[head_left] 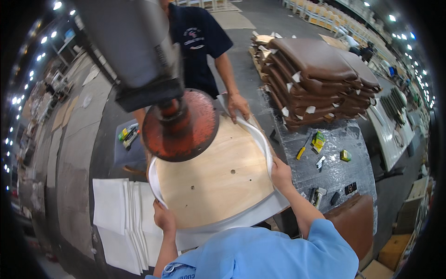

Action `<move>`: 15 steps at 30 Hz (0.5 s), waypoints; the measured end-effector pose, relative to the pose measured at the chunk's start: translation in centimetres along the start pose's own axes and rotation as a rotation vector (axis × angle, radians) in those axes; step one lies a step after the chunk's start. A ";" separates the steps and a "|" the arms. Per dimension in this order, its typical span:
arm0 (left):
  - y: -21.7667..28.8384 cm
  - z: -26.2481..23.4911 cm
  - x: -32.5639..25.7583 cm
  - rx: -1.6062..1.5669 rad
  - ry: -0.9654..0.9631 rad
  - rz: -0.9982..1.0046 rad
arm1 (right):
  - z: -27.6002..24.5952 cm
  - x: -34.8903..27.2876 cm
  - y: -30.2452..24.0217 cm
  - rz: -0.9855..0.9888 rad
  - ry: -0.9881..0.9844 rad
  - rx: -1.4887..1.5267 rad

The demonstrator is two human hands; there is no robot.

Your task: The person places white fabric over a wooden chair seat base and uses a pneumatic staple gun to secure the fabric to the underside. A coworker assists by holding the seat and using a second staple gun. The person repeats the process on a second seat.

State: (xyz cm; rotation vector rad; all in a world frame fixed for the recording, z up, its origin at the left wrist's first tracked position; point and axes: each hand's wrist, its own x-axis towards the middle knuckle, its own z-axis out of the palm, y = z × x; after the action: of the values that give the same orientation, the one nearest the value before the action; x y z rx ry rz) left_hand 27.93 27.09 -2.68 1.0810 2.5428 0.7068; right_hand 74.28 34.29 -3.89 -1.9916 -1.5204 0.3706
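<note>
A pale plywood panel with a few drilled holes lies in front of me, a white padding sheet folded up round its sides. My left hand is closed on the sheet at the panel's near left edge. At the right edge my right hand grips the same sheet, its fingers partly hidden. Over the panel's far left part hangs a round red press plate, hiding that part. A co-worker's hand holds the sheet at the far right corner.
Brown upholstered pieces are stacked at the back right. On the wrapped table lie a yellow screwdriver, small yellow-green boxes and a stapler-like tool. White sheets are piled at left. The co-worker stands opposite.
</note>
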 end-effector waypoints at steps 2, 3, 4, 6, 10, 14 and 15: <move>0.1 0.0 0.0 0.149 -0.055 -0.009 | 0.2 -0.5 0.2 -0.088 0.026 0.058; 0.0 -0.2 0.0 0.113 0.023 0.015 | 0.2 -0.9 0.1 -0.075 -0.005 0.073; 0.0 -0.1 0.2 0.103 0.014 -0.024 | 0.3 -1.0 0.1 -0.235 0.063 0.118; -0.1 0.1 0.4 0.104 0.003 -0.036 | 0.3 -1.2 0.1 -0.328 0.098 0.135; -0.3 0.2 0.4 0.091 0.019 0.003 | 0.5 -1.0 0.1 -0.378 0.122 0.165; 0.3 0.6 0.3 0.009 0.109 0.096 | 0.3 -1.2 0.6 -0.414 0.167 0.170; 0.4 0.5 0.2 0.030 0.052 0.045 | 0.3 -1.1 0.7 -0.418 0.185 0.194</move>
State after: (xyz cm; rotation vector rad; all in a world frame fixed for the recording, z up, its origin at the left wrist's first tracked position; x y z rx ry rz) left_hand 28.27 27.60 -2.92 1.1472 2.5883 0.7194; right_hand 74.34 33.24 -4.75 -1.4693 -1.6595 0.1479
